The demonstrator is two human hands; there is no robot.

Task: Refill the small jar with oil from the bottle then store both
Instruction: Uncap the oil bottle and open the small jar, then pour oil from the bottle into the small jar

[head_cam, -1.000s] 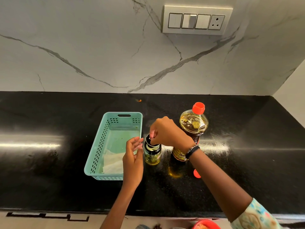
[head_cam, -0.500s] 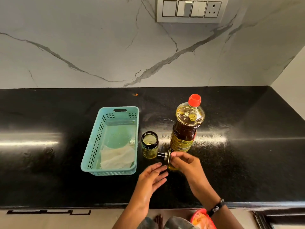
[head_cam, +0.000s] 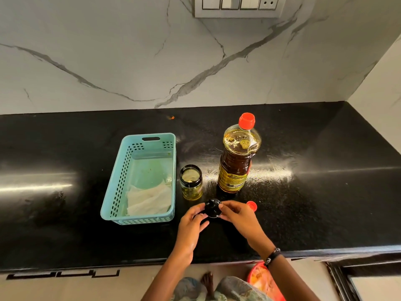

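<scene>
Black lid (head_cam: 213, 208) pinched between both hands (head_cam: 196, 216) (head_cam: 235, 213), the jar (head_cam: 191, 181) stands open and nearly empty beside the capped bottle (head_cam: 237, 157); pouring and storing in the basket (head_cam: 112, 192) remain.

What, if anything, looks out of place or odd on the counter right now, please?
A loose red cap lies on the black counter beside the right hand, though the oil bottle already wears a red cap. The small jar stands open; both hands hold its black lid.
</scene>
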